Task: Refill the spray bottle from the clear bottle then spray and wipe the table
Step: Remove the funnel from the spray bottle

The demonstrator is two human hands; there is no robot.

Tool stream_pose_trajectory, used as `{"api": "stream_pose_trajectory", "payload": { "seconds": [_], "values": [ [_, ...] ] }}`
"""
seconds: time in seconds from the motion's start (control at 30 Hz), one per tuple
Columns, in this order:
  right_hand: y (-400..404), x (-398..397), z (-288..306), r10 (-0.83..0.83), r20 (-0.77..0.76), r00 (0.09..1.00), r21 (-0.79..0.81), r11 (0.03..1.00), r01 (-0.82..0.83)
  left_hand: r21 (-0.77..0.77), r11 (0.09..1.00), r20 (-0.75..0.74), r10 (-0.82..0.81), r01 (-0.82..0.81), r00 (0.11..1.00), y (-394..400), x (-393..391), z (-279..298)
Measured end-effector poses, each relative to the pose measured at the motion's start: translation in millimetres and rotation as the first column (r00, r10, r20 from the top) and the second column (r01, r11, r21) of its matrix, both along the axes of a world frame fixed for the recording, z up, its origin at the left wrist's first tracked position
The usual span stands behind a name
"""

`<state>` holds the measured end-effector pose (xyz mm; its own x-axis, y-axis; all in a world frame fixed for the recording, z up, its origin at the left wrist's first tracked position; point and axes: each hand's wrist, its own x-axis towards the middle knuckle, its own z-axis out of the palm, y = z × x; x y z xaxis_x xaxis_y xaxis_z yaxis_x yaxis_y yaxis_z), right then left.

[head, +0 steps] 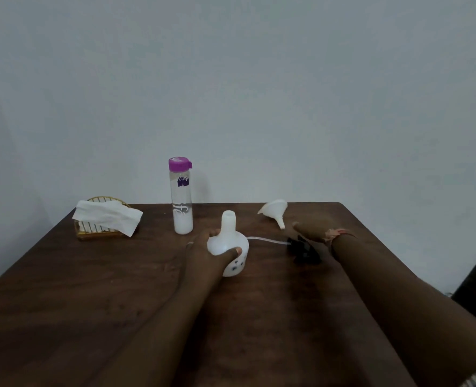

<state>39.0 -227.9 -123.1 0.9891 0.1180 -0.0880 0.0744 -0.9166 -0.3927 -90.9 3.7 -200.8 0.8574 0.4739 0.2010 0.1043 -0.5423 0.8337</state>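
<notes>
A: Obs. — left hand (203,248) is gripping the white spray bottle (231,247), fingers and thumb curled round its rounded shoulder. The bottle is standing upright near the middle of the wooden surface (91,317), neck open, no head fitted.

B: Probably steadying it for filling. Where is the spray head lying?

A: The black trigger head (304,251) is lying on its side just right of the bottle, its white dip tube (264,241) pointing back toward the bottle. It is sitting partly under the right arm.

B: Right hand?

A: Right hand (309,231) is reaching forward above the trigger head, fingers extended and relaxed, holding nothing. It is aiming toward the white funnel (274,210), which is lying tipped on its side just beyond the fingertips, spout toward the person. Not touching yet, as far as I can tell.

B: So the funnel is going into the open neck next, I am guessing. Source bottle?

A: The clear bottle (181,196) is standing upright behind the left hand, purple flip cap (178,163) on, white liquid sitting in the lower part. Far left, a white wipe (107,216) is draping over a gold wire holder (97,231), presumably waiting for the wiping step.

B: Risk: a light, empty bottle is tipping easily, hence the grip.
</notes>
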Motion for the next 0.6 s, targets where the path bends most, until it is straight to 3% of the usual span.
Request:
{"api": "stream_pose_trajectory", "payload": {
  "seconds": [0.1,0.17,0.43,0.5,0.6],
  "values": [
    [-6,-27,0,0.078,-0.141,0.987,-0.102,0.99,-0.093,-0.008,1.0,0.0,-0.013,0.013,1.0,0,-1,1],
    [-4,-40,-5,0.032,-0.117,0.993,-0.115,0.992,-0.046,-0.017,1.0,-0.004,-0.017,0.017,1.0,0,-2,2],
    [-7,-51,-26,-0.126,-0.072,0.989,0.316,0.938,0.142,-0.029,0.999,-0.037,-0.024,0.023,0.999,-3,-3,4],
    [-12,-54,-18,-0.13,0.019,0.991,0.538,0.837,0.099,-0.027,0.999,-0.038,-0.026,0.025,0.999,-4,-2,3],
    [-15,-60,12,-0.233,0.14,0.962,0.832,0.555,0.013,-0.029,0.999,-0.04,-0.024,0.023,0.999,-3,-1,5]
  ]
}}
